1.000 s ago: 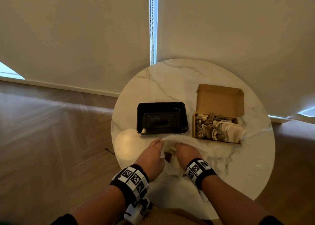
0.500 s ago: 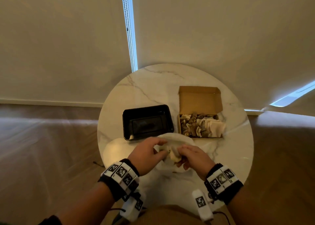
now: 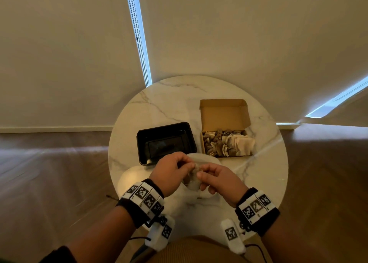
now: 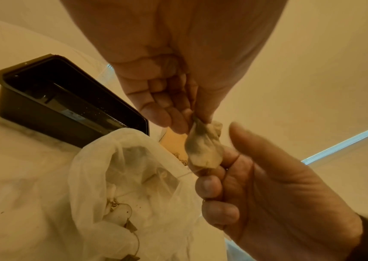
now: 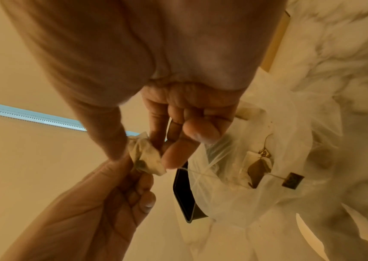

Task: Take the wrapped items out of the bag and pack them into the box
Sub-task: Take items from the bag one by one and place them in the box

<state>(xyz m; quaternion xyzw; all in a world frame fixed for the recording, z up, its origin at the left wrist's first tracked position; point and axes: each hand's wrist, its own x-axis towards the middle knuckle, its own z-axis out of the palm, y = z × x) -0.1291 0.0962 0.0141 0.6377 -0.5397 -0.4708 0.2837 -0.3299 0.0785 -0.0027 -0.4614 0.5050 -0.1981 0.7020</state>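
item: wrapped item (image 4: pixel 203 150) above bag (image 4: pixel 116 176) mouth, near counter (image 3: pixel 179 103) edge | fingers: our left hand (image 3: pixel 169 173) and right hand (image 3: pixel 219 180) both pinch it | handling: light, soft, tearable (we judge); hold the gathered top | destination: box (image 3: pixel 225 113)

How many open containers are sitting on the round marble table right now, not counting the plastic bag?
2. The black plastic tray sits left of centre; the brown cardboard box, lid flipped up, stands to its right, holding wrapped items. None seems hidden, though the hands cover part of the table.
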